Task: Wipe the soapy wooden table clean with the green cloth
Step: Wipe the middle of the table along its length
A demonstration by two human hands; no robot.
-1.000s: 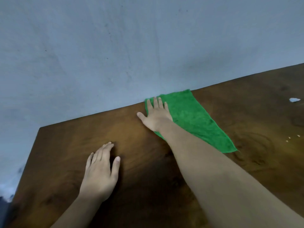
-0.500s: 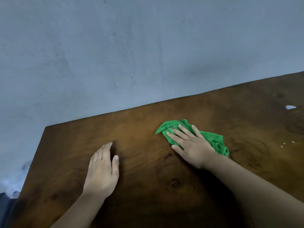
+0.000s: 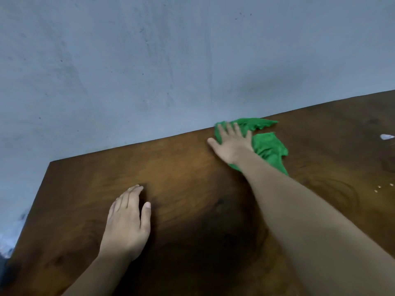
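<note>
Wooden table fills the lower half of the frame, dark brown with a swirling grain, and its near part lies in shadow. Closest to us, at lower left, our left hand lies palm down on the bare wood. Its fingers are straight and close together, its thumb stands a little apart on the right, and it holds nothing. From the lower right corner our right forearm runs diagonally up toward the middle of the frame. At right, near the frame's edge, a few small white specks dot the wood. Further up sits a small white patch (foam, as far as we can tell).

Our right hand is right of centre, flat and spread wide, palm pressing down on the green cloth. The fingertips reach the table's far edge, and the thumb points left onto bare wood. This cloth is bunched and creased under the hand, right against the far edge. One fold trails right along that edge and another hangs back toward us beside the wrist. We see no gripping, only flat pressure.

Beyond the table rises a plain grey-blue wall, scuffed and faintly speckled, taking the whole upper half of the frame.
</note>
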